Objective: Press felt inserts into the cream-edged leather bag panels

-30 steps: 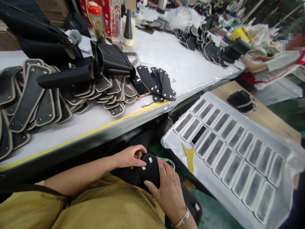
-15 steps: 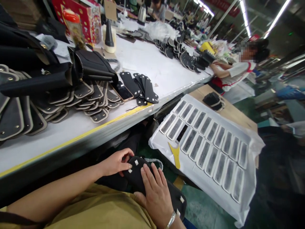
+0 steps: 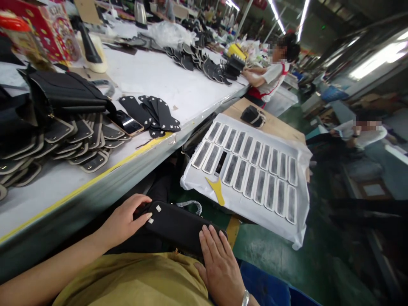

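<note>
A long black piece (image 3: 178, 227) with small white tabs at its left end lies across the lap. My left hand (image 3: 129, 219) grips that end between thumb and fingers. On the right end, my right hand (image 3: 219, 259) rests flat with its fingers stretched out over the surface. A plastic-wrapped loop (image 3: 191, 205) sticks out behind the piece. Similar black strips with white tabs (image 3: 162, 112) are fanned out on the white table beside a phone (image 3: 127, 122).
The white table (image 3: 137, 72) bears black bags (image 3: 70, 91) and light-edged pieces at left. Right of it, a cloth-covered board (image 3: 197, 180) holds rows of white-rimmed strips and a yellow piece (image 3: 216, 191). A person (image 3: 270, 76) sits beyond; another is at far right.
My right hand has slid along the black piece toward its right end, covering the tabs there. My left hand still holds the left end. The view has turned to the right.
</note>
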`<action>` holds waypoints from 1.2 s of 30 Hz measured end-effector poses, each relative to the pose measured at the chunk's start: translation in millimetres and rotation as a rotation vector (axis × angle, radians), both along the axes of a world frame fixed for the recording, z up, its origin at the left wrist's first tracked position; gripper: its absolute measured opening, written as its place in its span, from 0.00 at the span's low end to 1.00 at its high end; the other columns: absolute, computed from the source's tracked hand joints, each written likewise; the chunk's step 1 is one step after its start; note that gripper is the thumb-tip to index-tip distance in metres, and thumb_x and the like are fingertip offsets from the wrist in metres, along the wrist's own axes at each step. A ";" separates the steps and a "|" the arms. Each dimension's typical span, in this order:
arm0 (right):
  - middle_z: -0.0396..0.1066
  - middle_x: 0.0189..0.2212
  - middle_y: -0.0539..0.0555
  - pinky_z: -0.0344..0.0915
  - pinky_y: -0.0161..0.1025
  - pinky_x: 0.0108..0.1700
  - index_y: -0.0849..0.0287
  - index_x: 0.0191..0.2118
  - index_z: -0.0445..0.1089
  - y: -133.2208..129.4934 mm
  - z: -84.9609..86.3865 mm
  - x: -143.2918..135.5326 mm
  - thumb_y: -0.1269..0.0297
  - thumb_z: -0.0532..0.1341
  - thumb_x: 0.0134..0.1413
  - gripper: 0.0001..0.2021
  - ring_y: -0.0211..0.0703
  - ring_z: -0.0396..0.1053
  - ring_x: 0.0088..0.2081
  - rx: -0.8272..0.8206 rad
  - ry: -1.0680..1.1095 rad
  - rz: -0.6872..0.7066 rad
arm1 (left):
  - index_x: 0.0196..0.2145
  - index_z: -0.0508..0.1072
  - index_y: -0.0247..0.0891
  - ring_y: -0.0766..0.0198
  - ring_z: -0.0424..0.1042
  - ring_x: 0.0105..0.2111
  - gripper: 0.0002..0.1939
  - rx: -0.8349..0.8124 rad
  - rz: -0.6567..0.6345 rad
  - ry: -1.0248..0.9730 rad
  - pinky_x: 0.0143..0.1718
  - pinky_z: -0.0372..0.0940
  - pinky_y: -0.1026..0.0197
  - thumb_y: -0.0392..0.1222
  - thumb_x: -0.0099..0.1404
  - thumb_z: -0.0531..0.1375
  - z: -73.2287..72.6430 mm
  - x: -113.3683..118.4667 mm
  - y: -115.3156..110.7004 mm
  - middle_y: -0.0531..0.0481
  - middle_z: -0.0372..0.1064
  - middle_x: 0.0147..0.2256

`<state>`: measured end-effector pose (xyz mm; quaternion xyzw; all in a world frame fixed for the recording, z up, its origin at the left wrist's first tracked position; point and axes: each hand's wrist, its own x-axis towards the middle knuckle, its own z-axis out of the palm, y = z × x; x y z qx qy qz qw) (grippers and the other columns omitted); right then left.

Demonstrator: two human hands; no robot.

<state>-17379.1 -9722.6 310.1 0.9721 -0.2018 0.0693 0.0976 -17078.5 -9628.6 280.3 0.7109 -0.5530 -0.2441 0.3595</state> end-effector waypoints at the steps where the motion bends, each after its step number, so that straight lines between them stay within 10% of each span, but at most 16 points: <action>1: 0.61 0.60 0.58 0.55 0.48 0.59 0.66 0.57 0.63 6.5 -7.1 5.3 0.59 0.57 0.59 0.24 0.51 0.58 0.60 0.012 -0.030 0.008 | 0.49 0.65 0.40 0.57 0.64 0.48 0.15 -0.118 -0.060 -0.173 0.51 0.61 0.52 0.42 0.64 0.57 2.7 -6.9 3.8 0.46 0.65 0.48; 8: 0.59 0.61 0.57 0.55 0.48 0.63 0.67 0.61 0.58 27.4 -35.1 34.2 0.71 0.51 0.61 0.23 0.50 0.51 0.64 0.152 -0.155 0.159 | 0.54 0.67 0.38 0.57 0.64 0.52 0.19 -0.369 -0.422 -0.656 0.62 0.47 0.47 0.35 0.65 0.56 3.7 -51.7 8.1 0.48 0.68 0.51; 19: 0.66 0.56 0.57 0.58 0.52 0.60 0.63 0.58 0.63 17.5 2.7 -38.0 0.65 0.57 0.58 0.22 0.51 0.61 0.59 0.185 -0.117 0.042 | 0.58 0.65 0.42 0.48 0.53 0.61 0.29 -0.246 -0.529 -0.635 0.64 0.34 0.40 0.54 0.62 0.59 4.2 -16.1 16.4 0.45 0.59 0.59; 26: 0.68 0.54 0.63 0.68 0.45 0.53 0.67 0.58 0.60 -11.8 -18.2 -42.9 0.63 0.51 0.62 0.21 0.45 0.68 0.54 0.645 -0.592 -0.533 | 0.57 0.64 0.37 0.53 0.64 0.54 0.31 0.161 0.105 0.227 0.57 0.59 0.53 0.59 0.62 0.55 0.4 -5.5 1.7 0.44 0.63 0.56; 36: 0.67 0.53 0.59 0.59 0.47 0.58 0.62 0.53 0.64 -3.3 -54.3 -16.7 0.57 0.48 0.62 0.20 0.46 0.65 0.54 0.920 -0.922 -0.773 | 0.53 0.67 0.37 0.56 0.68 0.45 0.28 0.078 0.304 0.499 0.49 0.62 0.57 0.56 0.60 0.57 -22.0 -32.7 -8.0 0.47 0.69 0.47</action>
